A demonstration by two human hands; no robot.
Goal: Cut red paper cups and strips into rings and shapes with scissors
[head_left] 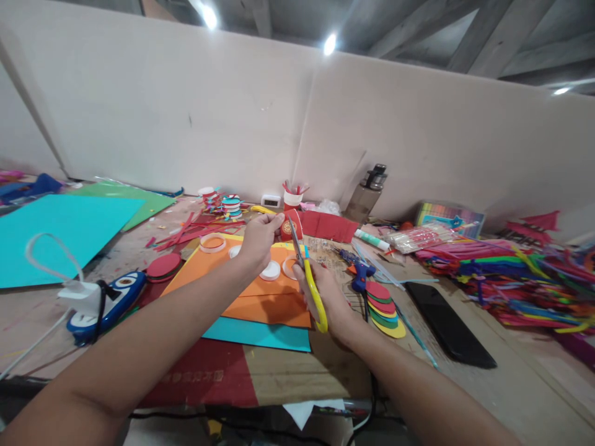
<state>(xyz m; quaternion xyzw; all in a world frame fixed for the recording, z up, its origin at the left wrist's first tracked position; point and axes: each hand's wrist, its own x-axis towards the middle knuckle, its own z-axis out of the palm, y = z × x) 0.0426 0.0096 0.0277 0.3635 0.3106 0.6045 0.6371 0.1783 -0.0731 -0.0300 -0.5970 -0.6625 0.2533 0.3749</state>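
My left hand is closed on a red paper cup with a round gold print and a white edge, perhaps only part of a cup. The yellow-handled scissors are in my right hand, fingers wrapped at the handles. Their blades point up and away and lie against the cup; whether they cut into it I cannot tell. Below the hands, orange sheets rest over a turquoise sheet. On the orange lie a white ring and a white disc.
A blue glue gun lies right of my right hand, beside coloured paper discs and a black phone. A bottle stands by the wall. Pipe cleaners pile up at right; a blue power strip is at left.
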